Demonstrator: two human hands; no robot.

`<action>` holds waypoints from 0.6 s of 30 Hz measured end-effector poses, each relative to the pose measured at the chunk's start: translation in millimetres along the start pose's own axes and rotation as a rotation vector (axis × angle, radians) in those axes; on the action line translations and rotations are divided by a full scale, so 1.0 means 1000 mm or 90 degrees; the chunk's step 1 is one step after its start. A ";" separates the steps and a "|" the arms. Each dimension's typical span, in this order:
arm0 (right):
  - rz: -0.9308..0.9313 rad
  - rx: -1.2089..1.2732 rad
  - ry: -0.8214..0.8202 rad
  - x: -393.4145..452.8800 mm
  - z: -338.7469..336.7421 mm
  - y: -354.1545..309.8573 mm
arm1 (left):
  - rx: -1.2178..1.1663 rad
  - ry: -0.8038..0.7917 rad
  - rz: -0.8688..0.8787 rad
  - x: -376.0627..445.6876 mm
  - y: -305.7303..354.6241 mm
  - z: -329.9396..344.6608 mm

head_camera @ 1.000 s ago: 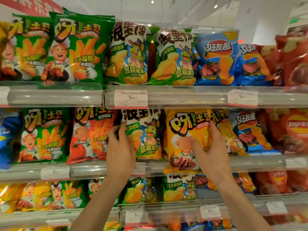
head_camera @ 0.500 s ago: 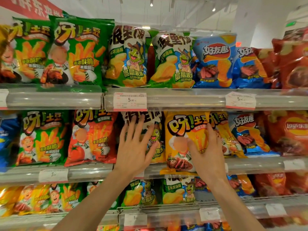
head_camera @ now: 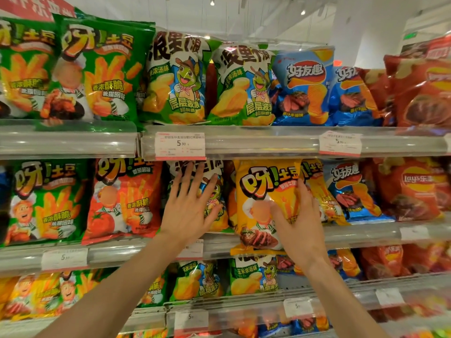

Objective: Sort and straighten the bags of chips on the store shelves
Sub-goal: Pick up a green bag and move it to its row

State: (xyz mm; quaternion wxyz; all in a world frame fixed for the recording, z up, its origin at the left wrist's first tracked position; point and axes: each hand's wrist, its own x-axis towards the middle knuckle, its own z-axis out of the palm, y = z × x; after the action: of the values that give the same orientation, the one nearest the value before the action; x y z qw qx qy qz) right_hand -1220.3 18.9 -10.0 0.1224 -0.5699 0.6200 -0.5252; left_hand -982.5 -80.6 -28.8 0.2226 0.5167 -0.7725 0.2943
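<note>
On the middle shelf a white-and-green frog chip bag (head_camera: 217, 191) stands upright, mostly hidden behind my left hand (head_camera: 190, 206), which lies flat on its front with fingers spread. Right of it a yellow chip bag (head_camera: 258, 191) leans out, its bottom edge hanging over the shelf rail (head_camera: 366, 234). My right hand (head_camera: 300, 223) grips that yellow bag at its right side, thumb across the front. A second yellow bag (head_camera: 319, 191) stands just behind it.
Red tomato (head_camera: 124, 198) and green (head_camera: 46, 201) bags fill the middle shelf's left; blue (head_camera: 351, 189) and red Lay's (head_camera: 412, 189) bags fill its right. The top shelf (head_camera: 244, 140) carries green, frog and blue bags. A lower shelf (head_camera: 244, 306) holds more bags.
My left hand let go of the frog bag's edge and opened flat against its front. The right hand stayed on the yellow bag, which shifted slightly.
</note>
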 end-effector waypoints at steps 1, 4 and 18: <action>-0.002 -0.001 -0.001 0.000 0.000 0.001 | 0.000 0.003 0.000 -0.003 0.001 0.002; -0.006 -0.003 -0.002 0.000 0.000 0.003 | 0.005 0.013 0.007 -0.008 0.001 0.005; -0.012 0.040 -0.001 -0.002 0.000 0.006 | -0.126 0.038 -0.032 -0.006 -0.003 0.000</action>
State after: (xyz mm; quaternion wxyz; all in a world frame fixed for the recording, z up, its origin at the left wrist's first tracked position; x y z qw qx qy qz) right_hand -1223.1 18.9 -15.8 0.1356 -0.5719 0.5978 -0.5452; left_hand -977.9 -77.3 -32.2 0.3025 0.5029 -0.7775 0.2260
